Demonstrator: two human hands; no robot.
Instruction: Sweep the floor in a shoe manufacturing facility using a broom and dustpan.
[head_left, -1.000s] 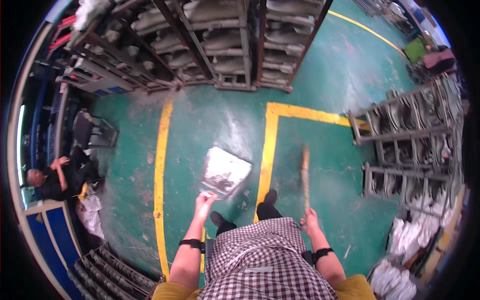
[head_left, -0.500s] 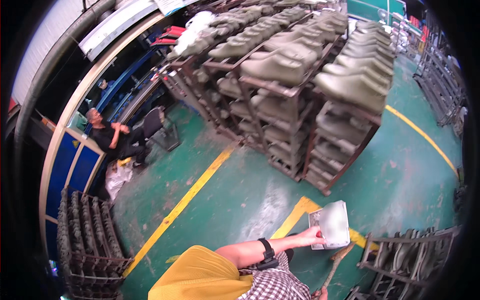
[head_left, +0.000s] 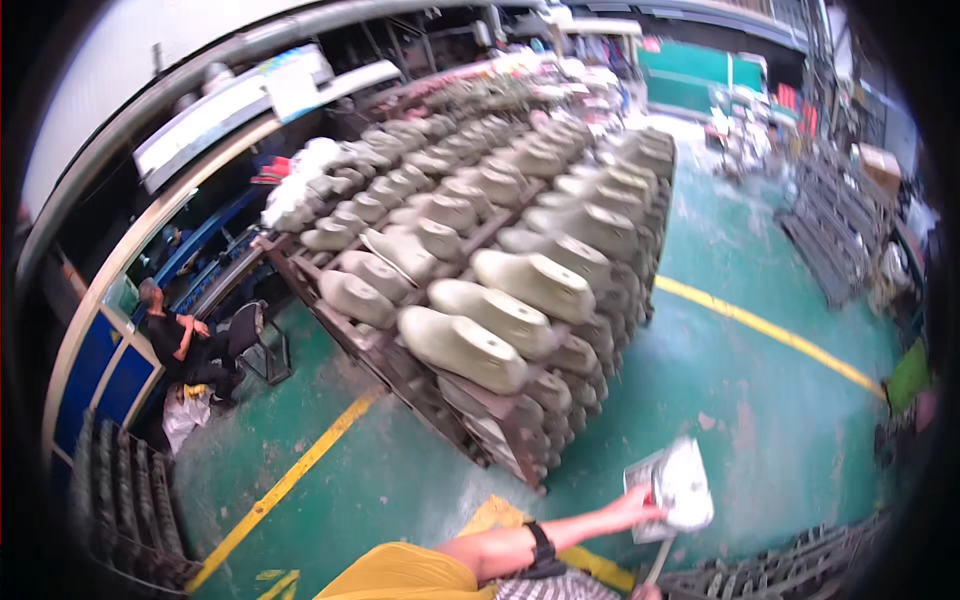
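Fingers of the left hand pinch the near edge of a flat metal dustpan; thumb side sits on the rim, fingertips hidden under the pan. Dustpan is a thin, dull grey sheet, roughly rectangular, tilted, with a pale blurred surface; contents not readable. It hangs low right of frame above the green floor, clear of the floor. Left forearm runs in from the lower edge, black wristband on it, yellow sleeve behind.

Right hand barely shows at the bottom edge, on a pale straight stick that rises toward the pan; finger state can't be told.

Head view, rest: steel rack mid-frame, stacked in tiers with smooth rounded grey-beige castings, matte, shoe-shaped lumps, several rows deep. Floor is glossy green paint, scuffed, with yellow lines. Dark ribbed metal frames lie just right of the pan. Seated person far left beside blue cabinets.
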